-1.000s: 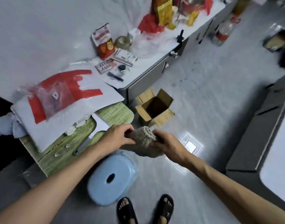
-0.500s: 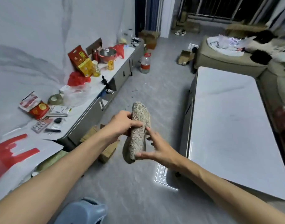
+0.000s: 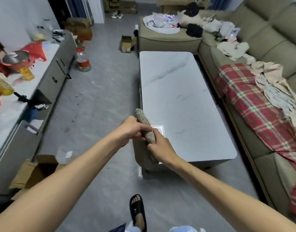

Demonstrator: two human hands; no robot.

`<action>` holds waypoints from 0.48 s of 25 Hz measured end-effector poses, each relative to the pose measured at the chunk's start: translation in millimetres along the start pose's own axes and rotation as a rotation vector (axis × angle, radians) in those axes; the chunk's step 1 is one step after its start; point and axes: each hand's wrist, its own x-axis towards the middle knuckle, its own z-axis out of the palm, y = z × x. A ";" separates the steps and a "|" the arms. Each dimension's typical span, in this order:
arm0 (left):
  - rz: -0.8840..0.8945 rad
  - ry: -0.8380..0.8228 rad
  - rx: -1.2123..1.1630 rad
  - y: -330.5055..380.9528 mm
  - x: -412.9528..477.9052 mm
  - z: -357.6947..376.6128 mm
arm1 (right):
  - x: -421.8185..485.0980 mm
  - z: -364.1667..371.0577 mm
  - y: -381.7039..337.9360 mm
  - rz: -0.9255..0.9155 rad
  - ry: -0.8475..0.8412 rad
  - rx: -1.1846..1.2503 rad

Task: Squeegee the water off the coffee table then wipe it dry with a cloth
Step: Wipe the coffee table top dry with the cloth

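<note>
Gripping the speckled cloth [image 3: 144,120] in two places: the left grip [image 3: 132,129] is curled round the upper part of the roll, the right grip [image 3: 160,148] is pinched shut on it just below, and a loose tail hangs under both. The whole bundle is held in the air over the near left corner of the coffee table [image 3: 185,97], not yet down on the top.

The first risk is in that roll. Put down bunched like this, the cloth would meet the table with a narrow ridge, push water about and leave streaks. It wants opening flat first.

The second is the hanging tail. It sits right at the table's corner and could snag there, or trail on the floor [image 3: 93,106] and carry grit onto the pale top.

Further out, no squeegee shows anywhere, and I cannot tell from here whether the top is wet. If water is lying there, the cloth could soak through fast.

Any water pushed off the right edge goes toward the plaid blanket [image 3: 252,106] on the sofa just beside it. Pushed off the near end, it lands by the sandalled foot [image 3: 138,213], a slip waiting to happen
</note>
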 end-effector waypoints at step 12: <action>-0.125 -0.123 0.177 -51.6 199.8 120.5 | 115.3 -124.0 227.9 0.676 0.283 0.356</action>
